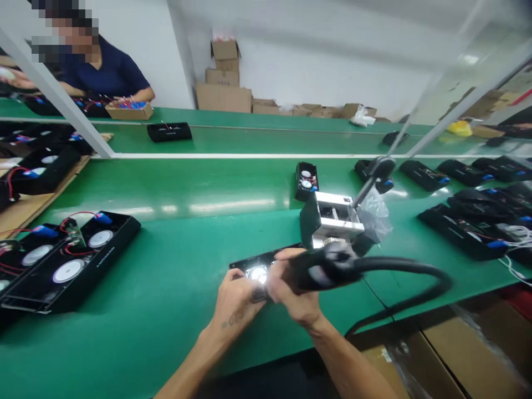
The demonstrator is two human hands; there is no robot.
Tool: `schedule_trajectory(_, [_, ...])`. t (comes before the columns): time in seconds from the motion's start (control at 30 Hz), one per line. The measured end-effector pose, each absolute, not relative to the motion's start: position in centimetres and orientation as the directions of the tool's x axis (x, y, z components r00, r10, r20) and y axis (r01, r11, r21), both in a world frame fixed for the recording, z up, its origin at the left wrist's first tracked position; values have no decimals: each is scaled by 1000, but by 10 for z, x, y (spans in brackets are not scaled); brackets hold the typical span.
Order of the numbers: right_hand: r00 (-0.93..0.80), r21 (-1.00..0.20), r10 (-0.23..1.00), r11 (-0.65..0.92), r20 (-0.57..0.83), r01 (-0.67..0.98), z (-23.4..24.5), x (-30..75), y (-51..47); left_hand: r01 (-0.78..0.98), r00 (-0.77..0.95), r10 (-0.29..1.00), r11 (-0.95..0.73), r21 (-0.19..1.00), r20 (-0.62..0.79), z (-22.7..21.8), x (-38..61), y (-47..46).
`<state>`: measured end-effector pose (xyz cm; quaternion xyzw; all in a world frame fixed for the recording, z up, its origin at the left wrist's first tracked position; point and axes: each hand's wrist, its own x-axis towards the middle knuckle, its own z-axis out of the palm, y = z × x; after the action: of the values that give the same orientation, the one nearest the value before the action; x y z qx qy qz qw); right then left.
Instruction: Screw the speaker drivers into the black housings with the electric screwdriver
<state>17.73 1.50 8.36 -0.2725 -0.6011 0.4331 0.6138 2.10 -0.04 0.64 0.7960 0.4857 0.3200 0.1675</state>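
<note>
A black speaker housing (253,260) lies on the green bench in front of me, with a brightly lit round part in it. My left hand (239,296) grips its near left side, fingers bent over the edge. In my right hand (297,296) is a black powered screwdriver (311,270), held nearly level with its thick cable running off to the right. Its tip is hidden by my fingers, so I cannot tell if it touches the housing. Just behind the hands stands a silver and black boxy machine (332,216), which looks like a screw feeder.
Open speaker housings (95,255) with white round drivers and red wires lie at left. More black housings (461,233) are at right. Another housing (306,180) rests behind the machine. Cardboard boxes (457,349) sit below the bench edge. A co-worker (108,72) sits across the bench.
</note>
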Motion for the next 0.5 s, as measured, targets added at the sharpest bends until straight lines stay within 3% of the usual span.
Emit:
schedule_trajectory(0.07, [59, -809, 869, 480, 491, -339, 88, 200, 13, 685, 283, 906, -420, 596, 314, 7, 12, 11])
schedule_trajectory(0.13, [267, -789, 851, 521, 452, -325, 90, 231, 10, 710, 174, 943, -321, 627, 285, 10, 1, 38])
schedule_trajectory(0.2, [393, -862, 843, 468, 368, -197, 86, 263, 6, 726, 31, 962, -208, 656, 271, 17, -9, 81])
schedule_trajectory(0.27, [465, -960, 848, 279, 252, 11, 72, 291, 4, 731, -73, 954, -146, 666, 290, 27, -14, 135])
schedule_trajectory(0.37, [536, -948, 820, 25, 201, 318, 39, 317, 8, 730, -161, 927, -119, 673, 339, 43, -10, 204])
schedule_trajectory(0.43, [571, -941, 802, -34, 175, 337, 11, 326, 12, 737, -163, 910, -144, 660, 381, 48, -4, 226])
schedule_trajectory(0.5, [621, -942, 752, 3, 224, 335, -16, 332, 15, 756, -139, 894, -182, 629, 425, 47, -4, 222])
